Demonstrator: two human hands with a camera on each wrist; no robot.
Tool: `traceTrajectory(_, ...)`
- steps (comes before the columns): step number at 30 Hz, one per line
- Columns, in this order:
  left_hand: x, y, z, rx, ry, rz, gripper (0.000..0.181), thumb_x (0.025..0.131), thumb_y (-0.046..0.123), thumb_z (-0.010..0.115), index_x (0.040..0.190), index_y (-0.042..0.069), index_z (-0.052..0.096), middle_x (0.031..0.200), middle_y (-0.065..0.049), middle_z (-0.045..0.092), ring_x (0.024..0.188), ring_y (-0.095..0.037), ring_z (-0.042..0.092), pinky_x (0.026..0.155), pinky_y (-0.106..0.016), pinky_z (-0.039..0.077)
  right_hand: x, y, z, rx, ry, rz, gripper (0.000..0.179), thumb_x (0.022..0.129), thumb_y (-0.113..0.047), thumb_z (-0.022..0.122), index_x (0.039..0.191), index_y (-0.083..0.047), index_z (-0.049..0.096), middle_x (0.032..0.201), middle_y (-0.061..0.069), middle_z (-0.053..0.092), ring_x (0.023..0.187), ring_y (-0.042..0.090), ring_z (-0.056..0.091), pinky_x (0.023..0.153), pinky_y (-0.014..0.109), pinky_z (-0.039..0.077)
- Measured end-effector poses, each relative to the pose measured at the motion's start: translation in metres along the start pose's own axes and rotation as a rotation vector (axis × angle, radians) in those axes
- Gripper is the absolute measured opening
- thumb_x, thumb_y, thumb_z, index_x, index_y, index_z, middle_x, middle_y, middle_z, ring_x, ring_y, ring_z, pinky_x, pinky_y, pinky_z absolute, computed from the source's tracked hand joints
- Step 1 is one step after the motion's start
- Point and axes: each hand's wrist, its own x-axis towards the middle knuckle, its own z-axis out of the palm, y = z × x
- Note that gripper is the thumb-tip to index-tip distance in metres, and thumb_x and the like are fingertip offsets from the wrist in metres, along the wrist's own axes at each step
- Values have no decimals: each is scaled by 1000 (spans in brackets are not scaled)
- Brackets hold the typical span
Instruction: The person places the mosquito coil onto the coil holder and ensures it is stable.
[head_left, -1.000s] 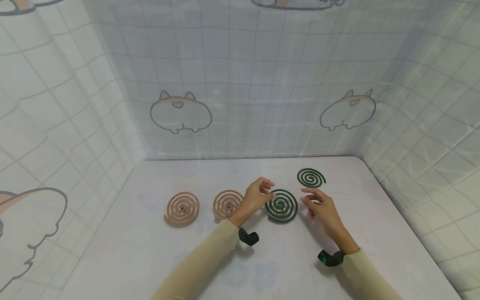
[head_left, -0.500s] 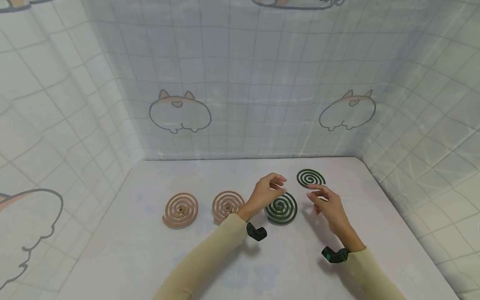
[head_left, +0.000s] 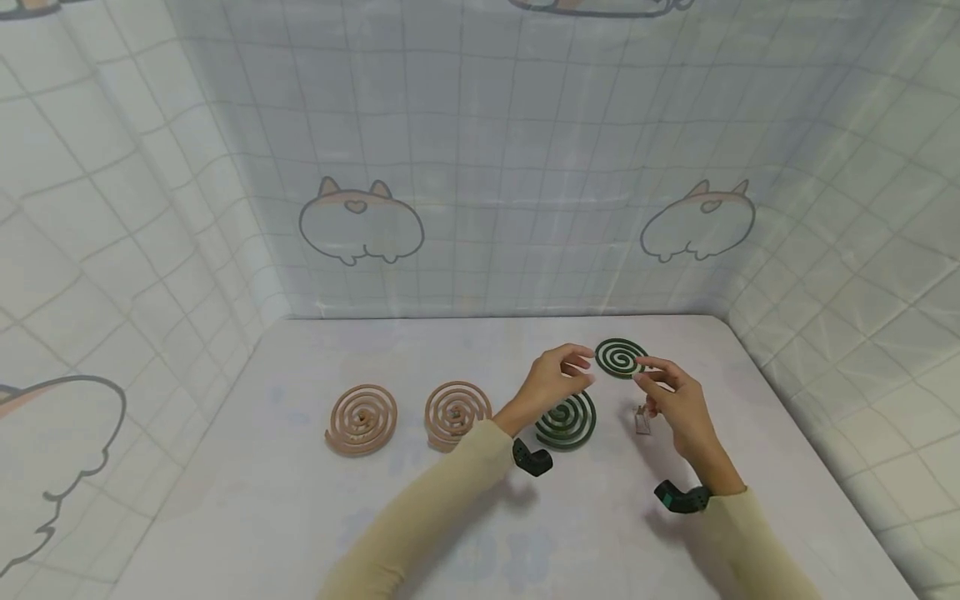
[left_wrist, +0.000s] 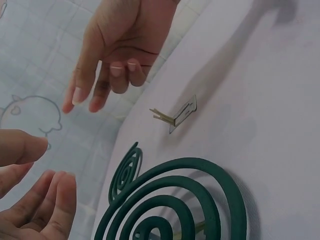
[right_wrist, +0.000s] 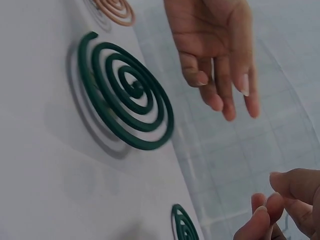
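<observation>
My left hand (head_left: 553, 385) hovers with loosely bent fingers above the nearer green mosquito coil (head_left: 566, 421), covering its upper left part. That coil sits raised over the table, its shadow visible beneath it in the right wrist view. Nothing is between the fingers of my right hand (head_left: 681, 408), which hangs in the air close to the farther green mosquito coil (head_left: 619, 357). The farther coil lies at the back right. Below my right hand stands a small metal coil stand (left_wrist: 182, 116) with upright prongs, partly hidden in the head view.
Two brown mosquito coils, the left one (head_left: 362, 421) and the right one (head_left: 454, 414), are on the left half of the white table (head_left: 247, 500). My left sleeve overlaps the right brown coil. Printed cloth walls (head_left: 517, 250) rise behind and at both sides.
Both hands have moved right and slightly up across the table, toward the farther green coil. The small metal stand has come into sight from behind my right hand. The coils remain in place.
</observation>
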Motion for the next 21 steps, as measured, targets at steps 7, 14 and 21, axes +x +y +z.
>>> traceTrajectory(7,6,2,10,-16,-8,-14,39,97,12,72,135,16,64,128,-15,65,102,-10,64,79,-25,57,5,-1,-12,-19,23,-4,43,100,-32,71,137,-13,61,107,5,62,64,11,53,60,27,53)
traceTrajectory(14,12,7,21,11,-8,-27,40,98,14,72,137,14,64,125,-1,64,106,-11,64,81,-25,56,12,2,-19,2,34,-3,47,99,-34,72,137,-10,61,108,5,63,61,11,52,58,29,52)
traceTrajectory(21,20,6,30,-26,-14,-72,36,98,17,72,133,19,65,132,-11,63,107,-10,63,80,-25,56,23,9,-24,-21,66,33,50,99,-31,72,141,-7,59,107,3,63,61,11,53,59,29,54)
